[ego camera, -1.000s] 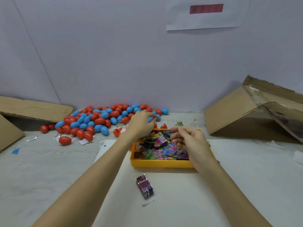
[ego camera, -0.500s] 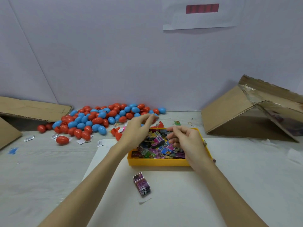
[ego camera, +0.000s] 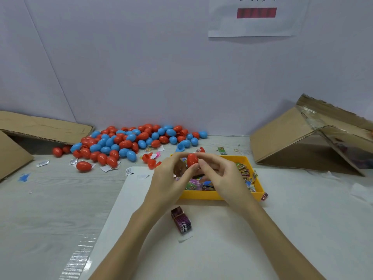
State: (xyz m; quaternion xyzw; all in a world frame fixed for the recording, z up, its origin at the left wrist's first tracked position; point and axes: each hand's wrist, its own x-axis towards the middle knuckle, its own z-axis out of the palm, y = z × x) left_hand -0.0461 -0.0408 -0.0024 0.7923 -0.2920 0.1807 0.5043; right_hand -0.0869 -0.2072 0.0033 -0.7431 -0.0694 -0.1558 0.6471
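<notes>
Holding a red plastic egg (ego camera: 192,159) between both hands, a person works just above the far left part of a yellow tray (ego camera: 199,196) filled with small colourful packets (ego camera: 244,171). The left hand (ego camera: 169,180) curls round the egg's left side, fingers arched over it. The right hand (ego camera: 226,178) pinches its right side between thumb and forefinger, the other fingers loosely bent. The fingers hide whether the egg's two halves are joined or apart. The step looks like closing or opening the egg, so it likely goes best with each hand gripping one half near the seam and pressing or twisting straight along the egg's length, over the tray so that anything slipping lands there. A heap of red and blue eggs (ego camera: 125,142) lies well behind on the left, and a small purple box (ego camera: 181,219) sits on the table in front of the tray.
</notes>
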